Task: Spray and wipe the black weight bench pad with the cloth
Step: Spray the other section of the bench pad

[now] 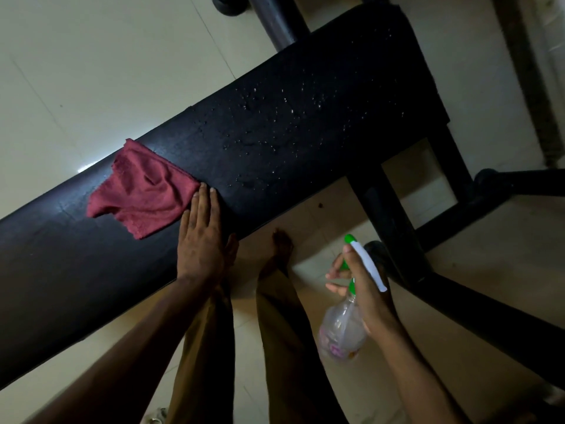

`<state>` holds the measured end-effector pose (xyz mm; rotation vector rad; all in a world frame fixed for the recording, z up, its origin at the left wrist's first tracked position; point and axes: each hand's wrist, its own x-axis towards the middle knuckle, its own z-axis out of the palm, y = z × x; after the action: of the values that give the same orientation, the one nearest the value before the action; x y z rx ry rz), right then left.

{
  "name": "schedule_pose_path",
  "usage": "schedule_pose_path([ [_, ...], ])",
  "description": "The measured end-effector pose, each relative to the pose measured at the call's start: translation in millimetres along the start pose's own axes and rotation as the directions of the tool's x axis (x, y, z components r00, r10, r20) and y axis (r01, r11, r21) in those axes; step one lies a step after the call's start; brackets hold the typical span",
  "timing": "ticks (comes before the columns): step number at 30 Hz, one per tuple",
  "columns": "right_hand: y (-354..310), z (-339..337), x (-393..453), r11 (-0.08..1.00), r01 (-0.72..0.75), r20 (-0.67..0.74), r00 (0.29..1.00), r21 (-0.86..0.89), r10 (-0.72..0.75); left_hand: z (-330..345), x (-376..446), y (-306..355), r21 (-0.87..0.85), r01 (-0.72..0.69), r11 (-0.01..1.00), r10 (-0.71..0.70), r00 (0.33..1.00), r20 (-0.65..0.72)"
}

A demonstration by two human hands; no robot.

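Note:
The black weight bench pad runs diagonally from lower left to upper right, and spray droplets speckle its right half. A crumpled red cloth lies on the pad left of centre. My left hand rests flat on the pad, fingers together, with the fingertips touching the cloth's right edge. My right hand is off the pad's near side, gripping a clear spray bottle with a green and white trigger head, nozzle aimed towards the pad.
The black metal bench frame and its floor bars stand to the right. Pale floor tiles surround the bench. My legs and a bare foot are just below the pad's near edge.

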<state>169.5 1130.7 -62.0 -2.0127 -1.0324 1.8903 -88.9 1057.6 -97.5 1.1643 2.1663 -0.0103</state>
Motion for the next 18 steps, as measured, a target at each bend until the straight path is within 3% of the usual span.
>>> schedule_pose_path([
  [8,-32.8,-49.8,17.5,0.956,0.141,-0.316,0.947,0.259,-0.054,2.3,5.2,21.8,-0.058,0.093,0.994,-0.094,0.996,-0.009],
  [12,-50.8,-64.3,22.9,0.935,0.213,-0.391,0.916,0.284,-0.090,2.3,5.4,21.6,-0.062,0.091,0.994,-0.091,0.996,-0.005],
  [18,-73.1,-66.9,28.7,0.935,0.275,-0.373,0.911,0.223,-0.179,3.0,4.7,19.4,-0.064,0.075,0.995,-0.076,0.997,-0.022],
])
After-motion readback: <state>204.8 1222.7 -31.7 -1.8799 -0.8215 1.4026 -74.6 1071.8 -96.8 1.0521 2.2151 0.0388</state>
